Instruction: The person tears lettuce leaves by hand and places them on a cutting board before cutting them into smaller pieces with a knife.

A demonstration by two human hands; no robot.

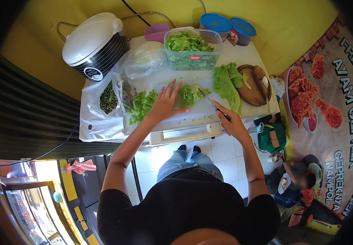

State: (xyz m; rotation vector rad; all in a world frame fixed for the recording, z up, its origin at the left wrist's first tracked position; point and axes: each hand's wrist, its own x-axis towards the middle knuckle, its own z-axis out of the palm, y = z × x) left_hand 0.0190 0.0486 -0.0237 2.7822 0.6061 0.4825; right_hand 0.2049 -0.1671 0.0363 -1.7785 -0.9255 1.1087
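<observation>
My left hand [165, 104] lies with its fingers stretched out at the edge of a bunch of green lettuce [143, 107] on a white cutting board [201, 116]. My right hand [230, 121] is closed around the dark handle of a knife [205, 97]. The blade points up and left, its tip at a smaller pile of lettuce [190, 94] between the two hands. Larger lettuce leaves [227, 85] lie to the right of the knife. Behind the board stands a clear plastic container [175, 61] filled with lettuce pieces.
A rice cooker [90, 38] stands at the back left, near plastic bags [143, 61] and a bag of dark green leaves [109, 98]. At right is a round wooden board [252, 96]. Blue-lidded tubs [216, 23] line the wall. Another person [296, 175] sits at lower right.
</observation>
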